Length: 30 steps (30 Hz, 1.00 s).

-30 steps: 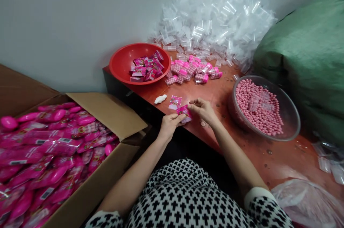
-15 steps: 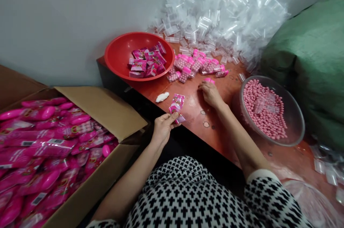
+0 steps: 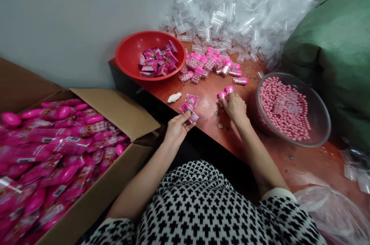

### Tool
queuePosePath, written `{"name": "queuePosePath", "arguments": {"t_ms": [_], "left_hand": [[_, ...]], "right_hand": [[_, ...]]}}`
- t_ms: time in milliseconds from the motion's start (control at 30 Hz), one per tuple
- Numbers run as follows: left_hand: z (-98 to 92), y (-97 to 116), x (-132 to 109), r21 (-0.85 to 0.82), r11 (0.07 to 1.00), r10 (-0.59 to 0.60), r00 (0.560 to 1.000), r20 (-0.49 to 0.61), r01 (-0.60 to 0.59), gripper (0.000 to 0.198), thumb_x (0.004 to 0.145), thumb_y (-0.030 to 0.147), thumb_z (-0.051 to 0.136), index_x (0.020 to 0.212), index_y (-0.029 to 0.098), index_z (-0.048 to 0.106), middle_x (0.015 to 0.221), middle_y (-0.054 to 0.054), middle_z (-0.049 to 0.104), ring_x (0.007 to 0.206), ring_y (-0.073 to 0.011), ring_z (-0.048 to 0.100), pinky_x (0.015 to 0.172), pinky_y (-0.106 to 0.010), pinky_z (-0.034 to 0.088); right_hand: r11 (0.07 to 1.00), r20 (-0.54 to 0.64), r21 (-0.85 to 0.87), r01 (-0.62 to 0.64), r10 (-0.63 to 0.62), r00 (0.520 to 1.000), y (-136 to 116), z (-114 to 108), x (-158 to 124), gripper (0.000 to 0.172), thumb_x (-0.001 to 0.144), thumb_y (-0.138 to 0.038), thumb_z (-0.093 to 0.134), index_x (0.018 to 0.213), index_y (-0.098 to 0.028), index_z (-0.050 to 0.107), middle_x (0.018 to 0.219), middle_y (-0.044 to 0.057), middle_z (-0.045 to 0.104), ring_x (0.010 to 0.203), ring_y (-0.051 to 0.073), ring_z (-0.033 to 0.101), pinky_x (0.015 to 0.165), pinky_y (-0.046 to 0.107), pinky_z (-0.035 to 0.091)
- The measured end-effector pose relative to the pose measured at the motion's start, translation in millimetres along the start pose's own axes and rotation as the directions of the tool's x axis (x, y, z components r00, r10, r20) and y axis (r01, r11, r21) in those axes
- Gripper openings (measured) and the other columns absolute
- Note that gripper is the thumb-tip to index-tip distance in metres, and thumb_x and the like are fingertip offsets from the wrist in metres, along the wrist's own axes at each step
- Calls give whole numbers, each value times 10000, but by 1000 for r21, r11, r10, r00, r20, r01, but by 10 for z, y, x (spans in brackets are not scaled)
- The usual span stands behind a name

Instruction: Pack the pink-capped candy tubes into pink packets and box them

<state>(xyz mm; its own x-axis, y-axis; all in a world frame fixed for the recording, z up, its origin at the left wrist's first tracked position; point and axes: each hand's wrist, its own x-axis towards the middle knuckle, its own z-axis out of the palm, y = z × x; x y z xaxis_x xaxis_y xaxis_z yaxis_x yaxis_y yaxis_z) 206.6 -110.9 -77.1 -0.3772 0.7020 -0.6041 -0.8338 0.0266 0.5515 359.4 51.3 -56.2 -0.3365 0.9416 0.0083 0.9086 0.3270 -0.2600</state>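
My left hand (image 3: 177,127) is closed at the table's front edge, thumb and fingers pinching a small pink printed sachet (image 3: 193,117). A second pink sachet (image 3: 191,101) shows just beyond it; I cannot tell whether it is held too. Over the table, my right hand (image 3: 237,109) is closed with its fingertips at two small clear jars with pink lids. One pink-lidded jar (image 3: 222,95) lies at the thumb side, and the other pink lid (image 3: 229,89) shows just past the fingers. Most of both jars is hidden by the hand.
A red bowl (image 3: 121,58) contains pink sachets. Behind stands a heap of filled jars (image 3: 211,62), then a pile of clear empty tubes (image 3: 231,14). At right is a clear tub (image 3: 325,129) of pink beads. Left, an open carton (image 3: 115,116) holds pink packages. White wad (image 3: 174,97) lies nearby.
My right hand has shifted right and slightly toward me, and two pink lids now show at its fingers instead of one. My left hand still holds the sachet. The view has shifted slightly.
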Motion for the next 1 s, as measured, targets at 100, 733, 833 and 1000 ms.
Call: {"name": "queuePosePath", "arguments": {"t_ms": [100,733,833,1000], "left_hand": [[55,5,-19,-64,998,-22,999,-39,20,132,698,195,743,748,108,657,665,-51,684,578,-135,657,535,-220,549],[261,-234,-29,-202,979,22,998,54,-11,224,647,214,791,766,107,634,710,-36,677,616,-121,640,628,-243,520],[258,-243,-31,-144,989,49,992,112,-32,273,619,259,809,752,102,629,664,-25,659,562,-112,616,561,-230,495],[260,-192,-51,-18,997,74,976,203,-72,386,556,331,837,785,94,636,689,-36,666,595,-126,627,581,-250,512]], "right_hand": [[999,70,-19,-50,51,996,-38,6,-23,441,800,-488,560,1038,-120,609,944,228,667,901,365,636,770,467,455],[308,197,934,-179,-30,980,-409,137,-1169,305,748,-432,671,882,-182,559,663,-22,652,456,69,550,401,167,441],[286,220,939,-191,-72,973,-387,160,-1166,304,746,-430,671,871,-178,557,662,-16,656,455,70,553,391,163,432],[282,189,945,-164,-63,980,-347,205,-1177,293,754,-425,666,882,-184,561,684,-16,653,482,72,561,410,168,443]]}}
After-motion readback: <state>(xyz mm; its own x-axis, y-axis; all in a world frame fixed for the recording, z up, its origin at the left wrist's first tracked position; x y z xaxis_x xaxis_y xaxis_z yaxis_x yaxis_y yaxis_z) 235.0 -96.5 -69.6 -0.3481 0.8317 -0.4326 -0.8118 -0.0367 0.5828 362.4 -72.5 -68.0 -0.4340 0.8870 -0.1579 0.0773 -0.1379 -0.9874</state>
